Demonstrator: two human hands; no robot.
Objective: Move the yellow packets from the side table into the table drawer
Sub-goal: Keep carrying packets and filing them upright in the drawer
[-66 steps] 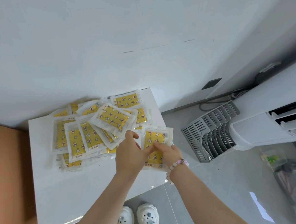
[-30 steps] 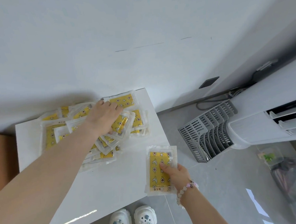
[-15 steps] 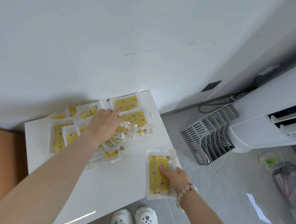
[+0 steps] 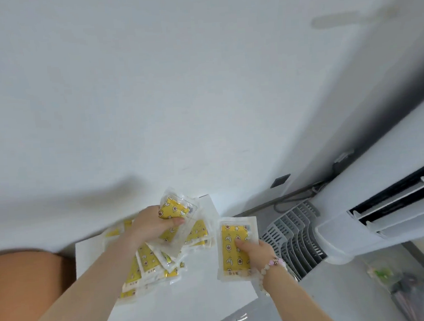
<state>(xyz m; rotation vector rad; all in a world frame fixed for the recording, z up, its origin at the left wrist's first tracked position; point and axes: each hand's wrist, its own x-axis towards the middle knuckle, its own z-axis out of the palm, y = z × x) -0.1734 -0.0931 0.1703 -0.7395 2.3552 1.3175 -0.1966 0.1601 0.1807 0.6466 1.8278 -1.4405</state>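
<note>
At the far left sits an orange-brown surface (image 4: 21, 286), too blurred to name, touching the left edge of the white side table (image 4: 203, 301). A loose pile of yellow packets (image 4: 147, 260) lies across the back half of the tabletop. Each has a clear plastic border and a star-and-moon print, and they overlap at different angles.

The left hand (image 4: 150, 227) is raised over the pile. Its thumb and curled fingers grip a bent packet (image 4: 176, 208) that is lifted clear of the ones beneath. The hands are apart, with a bare gap of table between them.

At the table's right edge, the right hand (image 4: 257, 253) holds a flat packet (image 4: 233, 246). Its thumb presses on the yellow face and its fingers are underneath. Part of that packet sticks out past the table's edge; I cannot tell whether it touches the tabletop. A beaded bracelet (image 4: 275, 262) circles the right wrist.

Further right, a grey slatted grille (image 4: 294, 242) forms the end of a white air conditioner (image 4: 360, 212). A dark wall socket (image 4: 280, 180) sits behind it on the pale wall (image 4: 150, 89).
</note>
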